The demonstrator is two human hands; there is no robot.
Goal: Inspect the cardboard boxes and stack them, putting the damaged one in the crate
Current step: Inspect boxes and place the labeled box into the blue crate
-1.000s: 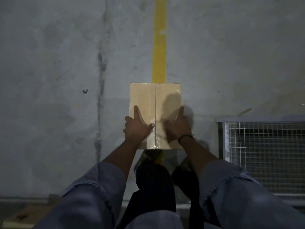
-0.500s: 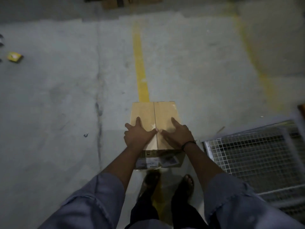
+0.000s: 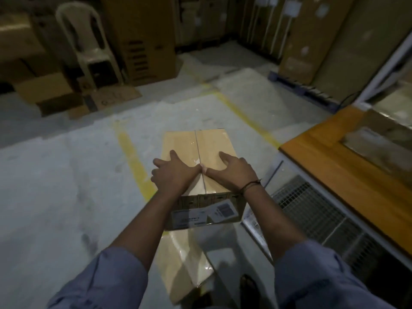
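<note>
A taped cardboard box with a label on its near side is in the middle of the view, above a yellow floor line. My left hand and my right hand lie flat on its top with fingers spread, thumbs meeting at the tape seam. Below and nearer to me shows the taped top of a second cardboard box; the upper box seems to rest on its far end. The wire mesh crate stands on the floor just right of the boxes.
An orange wooden tabletop runs along the right, above the crate. At the back are a white plastic chair, tall cartons, flattened cardboard and an open box. Bare concrete floor lies to the left.
My view has swung up from the floor to the room. Both hands stay flat on the box top, thumbs now touching at the seam. The second box has come into view underneath.
</note>
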